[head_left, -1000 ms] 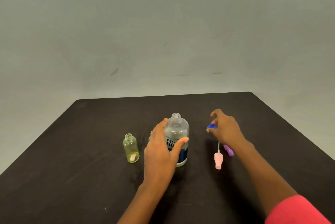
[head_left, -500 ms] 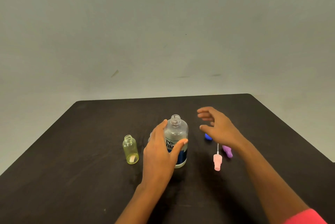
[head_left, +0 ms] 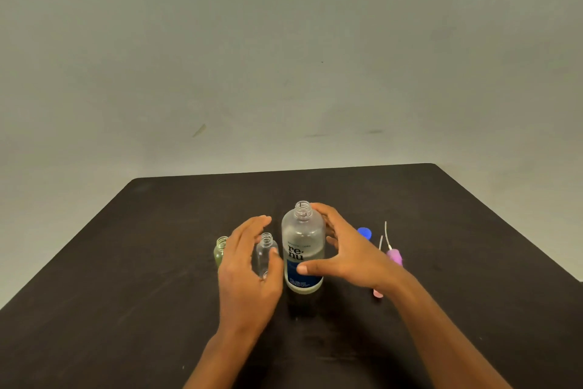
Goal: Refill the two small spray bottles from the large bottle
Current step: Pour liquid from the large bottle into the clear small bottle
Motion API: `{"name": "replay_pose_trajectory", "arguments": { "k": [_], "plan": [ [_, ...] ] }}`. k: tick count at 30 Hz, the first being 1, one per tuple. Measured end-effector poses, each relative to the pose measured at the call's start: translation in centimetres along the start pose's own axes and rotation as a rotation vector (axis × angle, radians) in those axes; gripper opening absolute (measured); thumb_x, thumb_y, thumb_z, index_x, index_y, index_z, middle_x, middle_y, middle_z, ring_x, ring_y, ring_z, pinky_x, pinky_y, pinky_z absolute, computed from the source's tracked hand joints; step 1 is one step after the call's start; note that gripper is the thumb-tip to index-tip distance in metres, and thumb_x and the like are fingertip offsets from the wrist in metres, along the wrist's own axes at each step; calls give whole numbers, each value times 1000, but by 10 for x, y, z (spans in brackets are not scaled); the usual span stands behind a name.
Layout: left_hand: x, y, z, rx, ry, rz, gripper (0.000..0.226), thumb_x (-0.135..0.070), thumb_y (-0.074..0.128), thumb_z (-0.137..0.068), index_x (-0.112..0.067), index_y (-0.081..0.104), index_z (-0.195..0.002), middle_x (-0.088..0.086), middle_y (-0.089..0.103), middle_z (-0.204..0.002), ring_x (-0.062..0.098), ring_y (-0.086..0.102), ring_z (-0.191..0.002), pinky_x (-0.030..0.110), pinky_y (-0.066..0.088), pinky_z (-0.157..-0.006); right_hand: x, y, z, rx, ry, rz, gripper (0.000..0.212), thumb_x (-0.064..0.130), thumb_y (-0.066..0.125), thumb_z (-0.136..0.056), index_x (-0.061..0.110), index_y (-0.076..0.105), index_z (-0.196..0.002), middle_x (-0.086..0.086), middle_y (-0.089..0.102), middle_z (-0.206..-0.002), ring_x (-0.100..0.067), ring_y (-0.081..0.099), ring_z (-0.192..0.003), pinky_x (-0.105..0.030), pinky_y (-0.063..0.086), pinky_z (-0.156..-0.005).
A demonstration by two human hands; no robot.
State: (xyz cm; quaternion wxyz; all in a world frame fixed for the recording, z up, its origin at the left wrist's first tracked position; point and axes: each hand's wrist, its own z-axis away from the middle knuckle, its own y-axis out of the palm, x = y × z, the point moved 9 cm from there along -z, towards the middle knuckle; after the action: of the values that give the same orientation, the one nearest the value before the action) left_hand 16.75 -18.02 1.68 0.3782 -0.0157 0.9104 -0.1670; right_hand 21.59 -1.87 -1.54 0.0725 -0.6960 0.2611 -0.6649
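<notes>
Right hand [head_left: 353,256] spread open, cupping the uncapped "re-nu" large bottle [head_left: 303,240] mid-counter [head_left: 157,262], left hand [head_left: 243,269] loose beside the clear small bottle [head_left: 265,250], yellow-green small bottle [head_left: 220,251] peeking out left, blue cap [head_left: 365,232] right.

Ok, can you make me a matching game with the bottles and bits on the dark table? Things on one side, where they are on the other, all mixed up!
Things:
1. large frosted plastic bottle with blue label
2. small yellow-green plastic bottle
3. round blue plastic cap
4. purple plastic spray pump

Places:
A. furthest right
B. furthest left, partly behind the left hand
C. between both hands
D. peeking out just behind the right hand

Pairs: 1-C, 2-B, 3-D, 4-A.
</notes>
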Motion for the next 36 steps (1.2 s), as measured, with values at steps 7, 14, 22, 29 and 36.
{"name": "replay_pose_trajectory", "arguments": {
  "k": [7, 14, 22, 29, 36],
  "plan": [
    [36, 18, 8, 153, -257, -20, 73, -9, 66, -81, -28, 31, -142, -19, 36, -133, -1, 34, -122, 23, 30, -103, -5, 7, -4, -142, -36, -66, 79, 31, 86, -61, 43, 42, -126, 22, 58, -119, -2, 56, -113, -32, 50, -98],
    [16, -5, 10, -34, -16, -215, 66, 2, 72, -72, -12, 47, -132, 6, 51, -130, 18, 44, -121, 38, 40, -99, -12, 8, -4, -185, -28, -103, 76, 30, 85, -65, 42, 43, -127, 21, 59, -119, -3, 57, -113, -34, 50, -97],
    [108, -26, 4, 31, -547, -192, 71, -24, 80, -71, -15, 44, -132, 3, 61, -116, 24, 58, -107, 38, 44, -90, -14, 9, -4, -189, -40, -116, 73, 26, 84, -67, 42, 44, -126, 24, 59, -117, 0, 57, -112, -24, 50, -94],
    [134, -12, -33, 42, -560, -222, 35, -26, 79, -73, -15, 61, -102, 5, 68, -102, 21, 62, -96, 33, 44, -82, -15, 10, -4, -185, -47, -126, 73, 27, 83, -69, 44, 42, -127, 27, 57, -119, 3, 55, -113, -22, 49, -93],
    [146, 3, -51, 40, -554, -221, 41, -28, 78, -74, -12, 59, -107, 7, 66, -106, 22, 61, -100, 32, 44, -82, -16, 11, -4, -187, -57, -125, 74, 28, 83, -70, 45, 41, -128, 25, 57, -121, 1, 54, -115, -28, 47, -99]
  ]
}}
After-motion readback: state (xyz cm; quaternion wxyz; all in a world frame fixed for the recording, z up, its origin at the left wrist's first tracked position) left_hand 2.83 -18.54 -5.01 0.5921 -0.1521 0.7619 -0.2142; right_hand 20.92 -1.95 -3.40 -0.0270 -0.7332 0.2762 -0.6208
